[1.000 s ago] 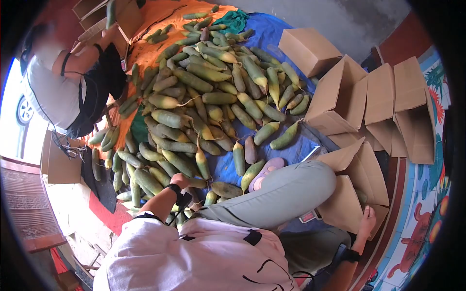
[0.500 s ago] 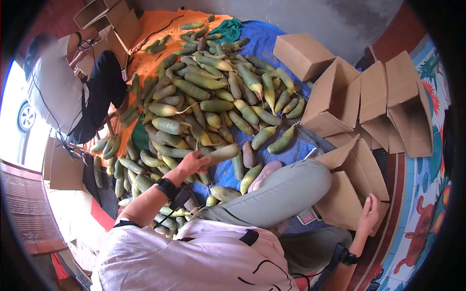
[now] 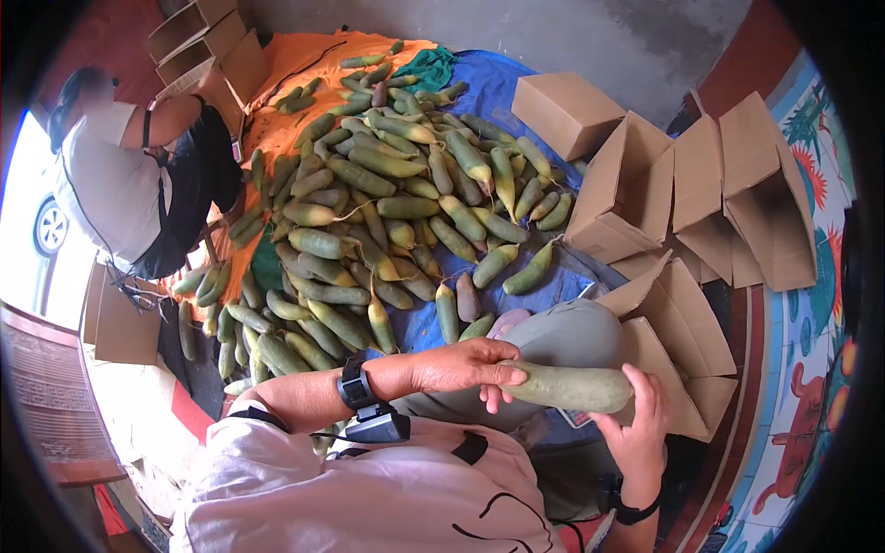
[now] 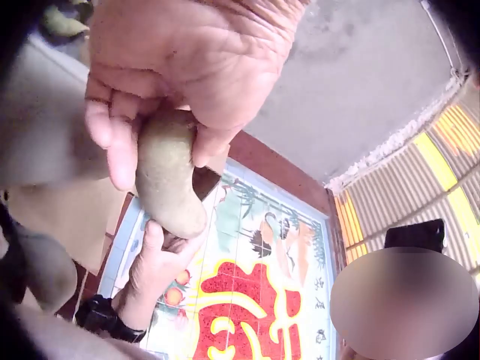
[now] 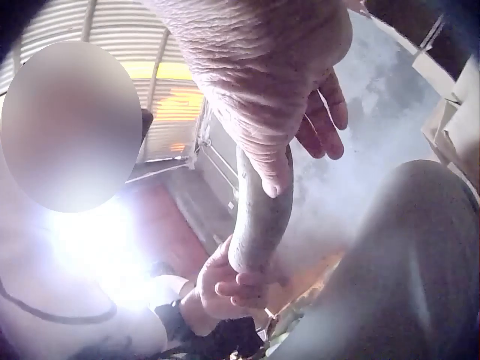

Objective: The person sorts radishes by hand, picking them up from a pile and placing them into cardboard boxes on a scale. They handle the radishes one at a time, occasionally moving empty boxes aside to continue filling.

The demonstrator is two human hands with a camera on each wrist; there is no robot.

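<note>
A long green radish (image 3: 576, 388) lies level over the lap, held at both ends. My left hand (image 3: 475, 369) grips its left end, thumb on one side and fingers on the other. The right hand (image 3: 639, 426) pinches the other end between thumb and fingers. In the left wrist view the radish (image 4: 169, 176) looks curved, with the right hand (image 4: 159, 266) at its far tip. From the right wrist the radish (image 5: 259, 225) spans both hands, and the thumb of the right hand (image 5: 270, 82) presses along it.
A big pile of green radishes (image 3: 373, 170) covers the orange cloth (image 3: 267, 115) and blue tarp (image 3: 502, 76). An open carton (image 3: 687, 318) stands by the right knee, with more cartons (image 3: 627, 180) behind it. Another person (image 3: 138, 180) sits at the left beside stacked boxes (image 3: 207, 46).
My left hand has lifted the radish off the pile and brought it right, over the lap. The right hand has left the carton's edge and taken hold of the radish's other end.
</note>
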